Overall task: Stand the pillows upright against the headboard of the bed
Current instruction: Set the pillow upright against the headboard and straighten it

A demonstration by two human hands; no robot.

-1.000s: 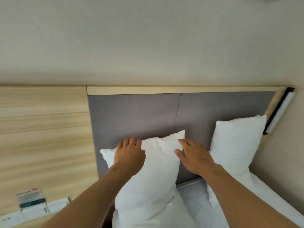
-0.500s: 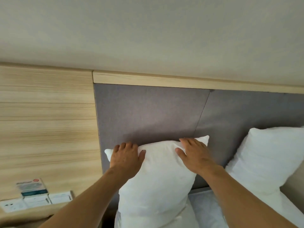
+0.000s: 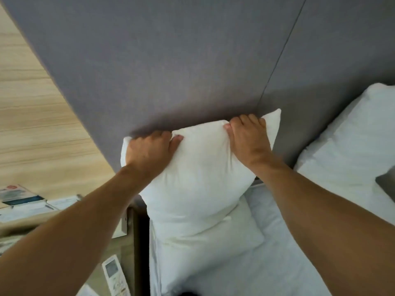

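Note:
A white pillow [image 3: 198, 178] stands upright against the grey padded headboard [image 3: 171, 60], at the left side of the bed. My left hand [image 3: 147, 152] grips its top left corner, fingers curled over the upper edge. My right hand [image 3: 249, 139] clutches the top edge near the right corner, thumb pressed into the front. A second white pillow [image 3: 350, 142] leans against the headboard at the right, partly cut off by the frame. Beneath the held pillow lies another white pillow or folded bedding [image 3: 213, 236].
A wood-panelled wall [image 3: 32, 124] runs left of the headboard. Below it a bedside shelf [image 3: 25, 221] carries leaflets and cards [image 3: 19, 195]. A white remote control [image 3: 115, 276] lies lower on the bedside table. White bedding [image 3: 267, 263] covers the mattress.
My head has dropped and moved closer, so the headboard's wooden top rail left the view. Both hands went from resting flat on the pillow's top to gripping its upper edge.

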